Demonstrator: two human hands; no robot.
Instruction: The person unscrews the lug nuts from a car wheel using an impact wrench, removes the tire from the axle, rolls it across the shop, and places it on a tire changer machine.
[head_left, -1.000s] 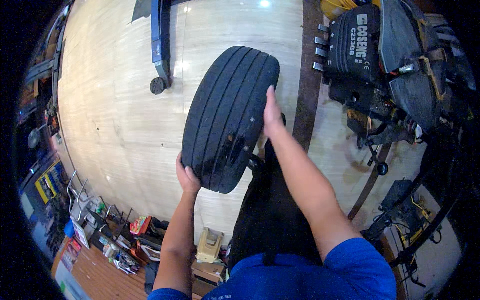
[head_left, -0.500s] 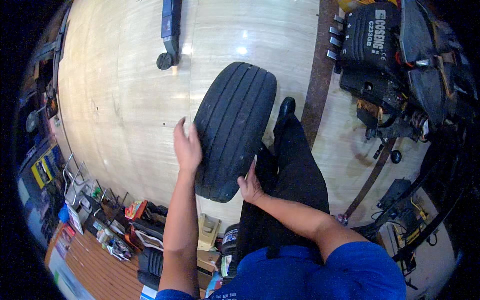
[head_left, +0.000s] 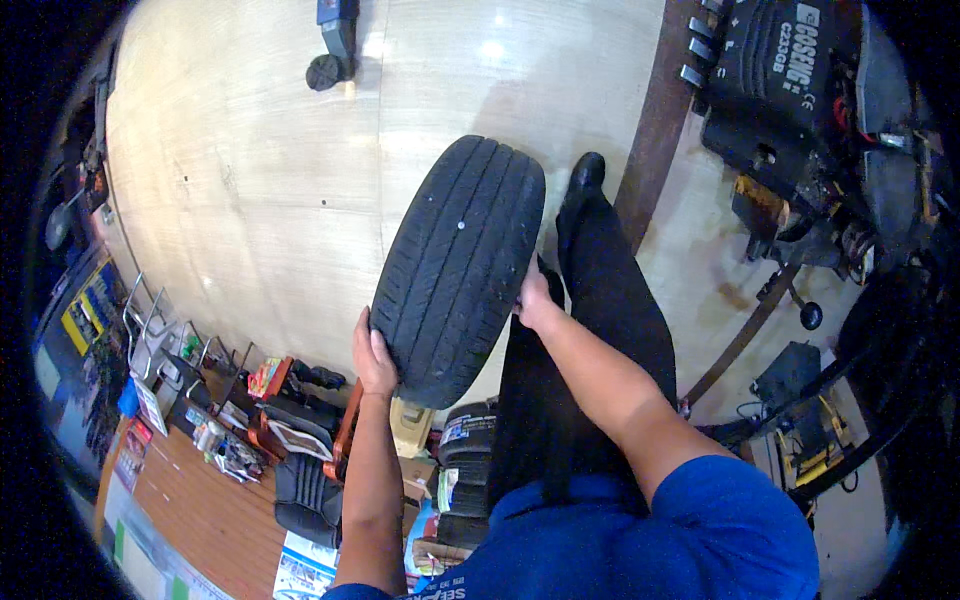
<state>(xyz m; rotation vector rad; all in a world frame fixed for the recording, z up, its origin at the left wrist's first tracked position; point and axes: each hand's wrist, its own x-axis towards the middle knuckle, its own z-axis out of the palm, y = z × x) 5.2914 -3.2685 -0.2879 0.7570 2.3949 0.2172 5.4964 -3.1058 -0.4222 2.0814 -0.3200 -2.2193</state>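
Note:
A black tyre (head_left: 455, 280) stands tilted in front of my legs, its grooved tread facing up toward me. On the tread a small pale round spot (head_left: 460, 226) shows, too small to name. My left hand (head_left: 376, 358) grips the tyre's lower left edge, its fingers pressed along the sidewall. At the right edge, my right hand (head_left: 537, 296) is closed on the tyre, most of its fingers hidden behind the rubber. The tyre's sidewalls and its underside cannot be seen.
A black machine (head_left: 770, 90) with a row of pedals stands at the right. A blue lift arm (head_left: 338, 40) with a round pad lies far ahead. Stacked tyres (head_left: 467, 435), a cream-coloured box (head_left: 411, 428), a black chair (head_left: 306, 495) and a wooden table (head_left: 200, 510) crowd the near left.
The tyre has rolled, bringing the pale spot into view. My left hand has come nearer and closed on its edge. My right hand has moved farther up the right side.

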